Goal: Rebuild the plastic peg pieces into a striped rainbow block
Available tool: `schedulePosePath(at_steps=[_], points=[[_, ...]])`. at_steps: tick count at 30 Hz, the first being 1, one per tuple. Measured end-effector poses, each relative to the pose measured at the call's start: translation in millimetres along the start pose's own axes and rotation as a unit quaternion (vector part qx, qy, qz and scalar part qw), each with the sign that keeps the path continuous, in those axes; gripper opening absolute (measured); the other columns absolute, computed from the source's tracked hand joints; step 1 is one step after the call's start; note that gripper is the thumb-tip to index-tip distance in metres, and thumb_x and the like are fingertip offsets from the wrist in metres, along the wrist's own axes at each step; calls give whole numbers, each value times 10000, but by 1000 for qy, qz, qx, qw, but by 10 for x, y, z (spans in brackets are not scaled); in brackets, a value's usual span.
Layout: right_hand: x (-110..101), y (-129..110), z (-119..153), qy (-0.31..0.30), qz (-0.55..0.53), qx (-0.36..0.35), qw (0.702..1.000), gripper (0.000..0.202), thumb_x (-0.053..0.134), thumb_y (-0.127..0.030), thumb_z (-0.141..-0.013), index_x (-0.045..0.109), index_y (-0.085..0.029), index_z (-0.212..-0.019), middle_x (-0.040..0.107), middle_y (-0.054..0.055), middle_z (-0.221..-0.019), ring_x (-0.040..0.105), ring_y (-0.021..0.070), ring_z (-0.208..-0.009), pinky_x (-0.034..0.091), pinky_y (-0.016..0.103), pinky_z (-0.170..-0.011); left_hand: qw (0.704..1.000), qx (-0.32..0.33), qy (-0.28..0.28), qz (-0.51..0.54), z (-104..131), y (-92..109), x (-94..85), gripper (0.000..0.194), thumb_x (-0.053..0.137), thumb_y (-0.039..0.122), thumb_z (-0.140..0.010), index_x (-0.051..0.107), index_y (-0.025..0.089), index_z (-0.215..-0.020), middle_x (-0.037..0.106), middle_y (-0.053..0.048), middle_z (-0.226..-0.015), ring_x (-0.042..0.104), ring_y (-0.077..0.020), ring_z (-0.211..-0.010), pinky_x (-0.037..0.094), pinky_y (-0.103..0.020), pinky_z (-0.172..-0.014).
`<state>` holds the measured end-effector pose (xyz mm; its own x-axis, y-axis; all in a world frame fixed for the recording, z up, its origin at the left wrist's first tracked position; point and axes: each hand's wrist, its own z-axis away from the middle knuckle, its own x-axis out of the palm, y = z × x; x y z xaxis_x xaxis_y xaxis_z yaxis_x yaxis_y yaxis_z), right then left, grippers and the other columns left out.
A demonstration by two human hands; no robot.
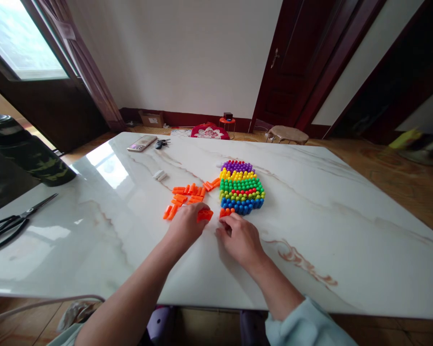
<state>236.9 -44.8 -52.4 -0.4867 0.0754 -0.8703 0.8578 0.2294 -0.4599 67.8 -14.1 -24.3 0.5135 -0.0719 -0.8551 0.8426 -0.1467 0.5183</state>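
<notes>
My left hand (188, 222) is closed around several small orange plastic pieces (204, 215), just above the table. My right hand (241, 236) has its thumb and fingers closed at a short row of upright orange pieces (226, 212). This row stands at the near left corner of a block of round-topped plastic pieces (241, 185), packed in coloured bands of blue, olive, red, green, yellow and purple. Loose orange pieces (180, 190) lie scattered beyond my left hand, some in small clusters. A few more orange pieces (211, 184) lie against the block's left side.
On the white marbled table (321, 202), black-handled scissors (16, 220) and a camouflage bottle (39, 156) are at the left. Small white pieces (160, 175), a phone (142, 142) and keys (162, 143) lie farther back. A stool (287, 134) stands beyond the far edge.
</notes>
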Motion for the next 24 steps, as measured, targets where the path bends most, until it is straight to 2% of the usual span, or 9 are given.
schedulePosePath(at_steps=[7, 10, 12, 14, 16, 19, 21, 24], points=[[-23, -1, 12, 5, -35, -2, 999, 201, 566, -211, -814, 659, -239, -991, 669, 27, -940, 622, 175, -819, 424, 264, -696, 998, 17, -6, 64, -29, -66, 55, 272, 596, 180, -704, 686, 196, -961, 720, -44, -936, 626, -204, -855, 471, -294, -760], [-13, 5, 28, 6, -119, 14, 993, 213, 558, -162, -792, 626, -224, -983, 683, 19, -896, 624, 157, -775, 445, 260, -704, 993, 26, -8, 115, -39, -81, 69, 221, 623, 190, -678, 680, 197, -891, 710, -29, -889, 627, -190, -822, 480, -294, -746], [4, 10, 41, 3, -190, 31, 981, 181, 581, -204, -795, 597, -220, -974, 687, 11, -877, 610, 136, -683, 459, 256, -669, 984, 14, -19, 175, -33, -75, 79, 195, 666, 205, -647, 663, 189, -841, 693, -20, -838, 630, -185, -790, 491, -294, -715], [14, 10, 52, 0, -258, 54, 965, 207, 632, -302, -793, 573, -218, -972, 682, 3, -855, 580, 117, -599, 465, 251, -616, 960, -31, -46, 274, -16, -49, 90, 229, 720, 233, -619, 627, 178, -820, 669, -9, -780, 634, -178, -737, 505, -298, -674], [6, 3, 60, -4, -323, 76, 943, 285, 668, -393, -779, 563, -211, -971, 670, -2, -823, 556, 108, -562, 464, 241, -564, 913, -78, -85, 392, 5, -6, 99, 311, 781, 268, -589, 584, 173, -810, 658, -2, -751, 641, -169, -704, 520, -304, -663], [-44, -16, 66, -18, -405, 96, 909, 322, 656, -468, -786, 582, -194, -939, 653, 2, -804, 537, 102, -553, 459, 225, -502, 846, -99, -125, 509, 27, 68, 96, 418, 859, 307, -534, 553, 167, -782, 679, -12, -767, 656, -160, -724, 531, -311, -717], [-85, -22, 73, -19, -436, 100, 894, 342, 654, -497, -784, 603, -189, -924, 653, 8, -819, 532, 100, -555, 464, 221, -485, 828, -105, -134, 534, 34, 110, 79, 446, 884, 331, -511, 571, 161, -780, 690, -14, -772, 656, -151, -733, 525, -306, -742], [-115, -19, 96, 9, -445, 98, 890, 373, 681, -508, -766, 622, -189, -951, 672, 18, -852, 565, 110, -584, 491, 229, -517, 819, -124, -150, 540, 45, 160, 43, 462, 894, 368, -494, 616, 155, -795, 698, -16, -785, 650, -147, -743, 513, -299, -755]])
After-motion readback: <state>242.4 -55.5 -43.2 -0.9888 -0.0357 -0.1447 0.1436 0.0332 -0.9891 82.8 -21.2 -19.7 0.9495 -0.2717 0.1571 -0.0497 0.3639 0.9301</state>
